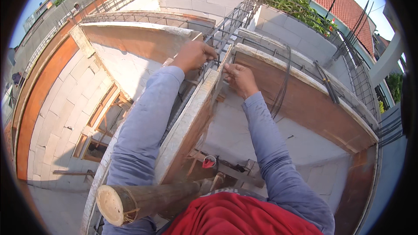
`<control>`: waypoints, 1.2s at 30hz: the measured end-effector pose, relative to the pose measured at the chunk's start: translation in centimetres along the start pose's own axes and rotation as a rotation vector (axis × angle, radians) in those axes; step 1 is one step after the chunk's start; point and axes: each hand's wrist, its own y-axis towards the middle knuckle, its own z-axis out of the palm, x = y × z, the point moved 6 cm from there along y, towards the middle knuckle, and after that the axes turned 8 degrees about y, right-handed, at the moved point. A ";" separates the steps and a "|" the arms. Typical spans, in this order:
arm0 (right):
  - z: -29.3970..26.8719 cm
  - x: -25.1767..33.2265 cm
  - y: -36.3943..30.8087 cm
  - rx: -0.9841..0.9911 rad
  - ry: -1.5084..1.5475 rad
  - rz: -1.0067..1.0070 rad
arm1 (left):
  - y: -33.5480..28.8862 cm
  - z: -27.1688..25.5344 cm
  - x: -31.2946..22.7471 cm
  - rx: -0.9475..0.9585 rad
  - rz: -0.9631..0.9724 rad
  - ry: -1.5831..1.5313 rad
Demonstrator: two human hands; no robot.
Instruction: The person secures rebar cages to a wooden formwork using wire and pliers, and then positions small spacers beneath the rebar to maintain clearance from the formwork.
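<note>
Formwork (185,126) beside hands (193,56), pale block walls (65,113)

i see the rebar cage (226,27) as dull, dark metal, ribbed and matt. the formwork panel (305,100) looks like brown wood, its top edge rough and crusted whitish; on that edge i make out dark metal pincers (326,82). bamboo pole (163,196): smooth, matt. red cloth (239,215), soft, creased. block wall (61,109), matt.
</note>
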 end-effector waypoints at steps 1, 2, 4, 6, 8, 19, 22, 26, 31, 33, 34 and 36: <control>-0.4 0.0 0.4 0.041 0.003 -0.005 | 0.1 0.0 -0.2 0.009 0.035 0.004; -0.3 0.5 0.5 0.057 -0.069 0.010 | 0.0 0.1 -0.3 0.016 0.064 0.007; -0.3 1.3 0.5 0.085 -0.214 0.039 | -0.2 0.3 -0.3 0.014 0.134 0.030; 0.2 3.1 0.9 0.120 -0.668 -0.172 | -0.2 0.6 -0.5 -0.007 0.219 0.075; 1.1 4.3 0.7 0.132 -1.011 -0.372 | 0.1 1.2 -0.3 0.001 0.142 0.028; -1.0 -0.6 1.8 0.167 -0.262 -0.245 | 3.3 3.0 -1.8 0.137 0.078 0.135; -2.0 -0.8 1.6 0.178 -0.230 -0.197 | 3.1 2.3 -3.6 0.106 -0.045 -0.018; -1.4 -0.5 0.8 0.211 -0.102 -0.133 | 2.2 2.4 -3.3 0.153 0.057 0.235; -1.6 -1.1 -0.4 0.229 0.053 -0.120 | 2.0 1.4 -3.0 0.207 -0.027 0.187; -1.6 -1.4 -0.6 0.224 0.045 -0.143 | 2.2 1.6 -3.0 0.233 0.005 0.179; -1.7 -1.5 -0.6 0.220 0.040 -0.155 | 2.4 1.7 -3.0 0.247 0.021 0.174; -1.9 -1.2 -0.6 0.171 -0.108 -0.128 | 2.6 1.8 -2.8 0.273 0.028 0.201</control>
